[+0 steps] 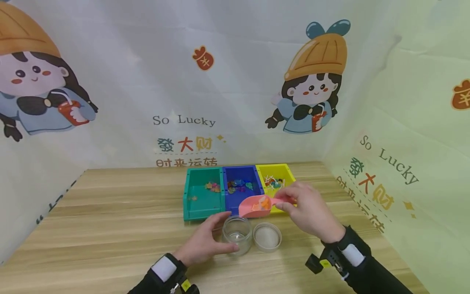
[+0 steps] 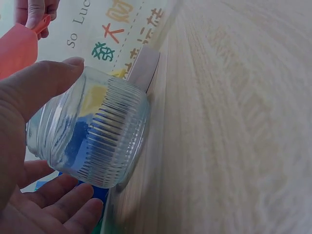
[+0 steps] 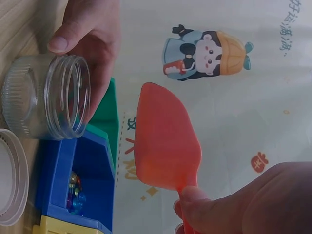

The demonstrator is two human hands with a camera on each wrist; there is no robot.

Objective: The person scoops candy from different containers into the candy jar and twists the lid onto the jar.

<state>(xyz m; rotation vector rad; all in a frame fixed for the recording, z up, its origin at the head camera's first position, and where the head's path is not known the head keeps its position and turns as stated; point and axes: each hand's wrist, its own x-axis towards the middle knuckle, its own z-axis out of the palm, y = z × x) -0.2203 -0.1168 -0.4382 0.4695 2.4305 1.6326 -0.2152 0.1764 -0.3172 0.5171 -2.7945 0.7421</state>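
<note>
My right hand [image 1: 312, 210] pinches the handle of a pink scoop [image 1: 247, 207], which carries small orange pieces [image 1: 262, 203]. The scoop is held above the blue bin's front edge, just behind and to the right of a clear glass jar [image 1: 237, 237]. Around the jar, thumb on the near side and fingers on the far side, is my left hand [image 1: 202, 241]. The jar stands upright and uncapped on the table, its ribbed wall showing in the left wrist view. Its round whitish lid [image 1: 267, 237] lies on the table to the right.
Behind the jar, a green bin [image 1: 186, 196], a blue bin [image 1: 232, 206] and a yellow bin [image 1: 287, 170] stand joined in a row. Small colourful pieces lie in the green and blue bins, white sticks and beads in the yellow. Printed cloth [image 1: 242, 94] hangs behind the wooden table [image 1: 110, 237].
</note>
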